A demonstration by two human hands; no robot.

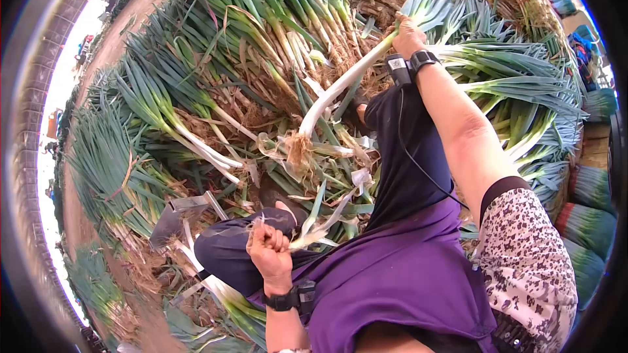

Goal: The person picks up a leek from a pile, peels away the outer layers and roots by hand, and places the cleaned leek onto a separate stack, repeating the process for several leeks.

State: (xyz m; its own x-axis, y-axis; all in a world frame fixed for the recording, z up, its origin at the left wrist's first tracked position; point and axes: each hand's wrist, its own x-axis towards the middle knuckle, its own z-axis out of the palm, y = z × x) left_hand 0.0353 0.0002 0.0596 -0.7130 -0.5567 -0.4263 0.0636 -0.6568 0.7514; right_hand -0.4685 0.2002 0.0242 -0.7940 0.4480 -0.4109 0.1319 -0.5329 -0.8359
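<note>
My right hand (410,38) is closed around the green upper part of a leek (345,84). The leek slants down to the left, its long white shaft ending in a bushy root tuft (298,149). My left hand (269,250) is a fist near my bent knee, closed on a torn leek leaf (315,235); its pale end meets the fist and its green tip points up. Thin pale strands stick out above the fingers. Below the held leek lie loose peelings (327,183) on the ground between my legs.
Large heaps of unpeeled leeks (281,33) with soil on their roots lie ahead and left. Cleaner leeks (517,65) are piled at the right. Beyond them stand tied bundles (585,222). A grey metal object (180,216) sits beside my left knee. A cable (409,147) runs along my right arm.
</note>
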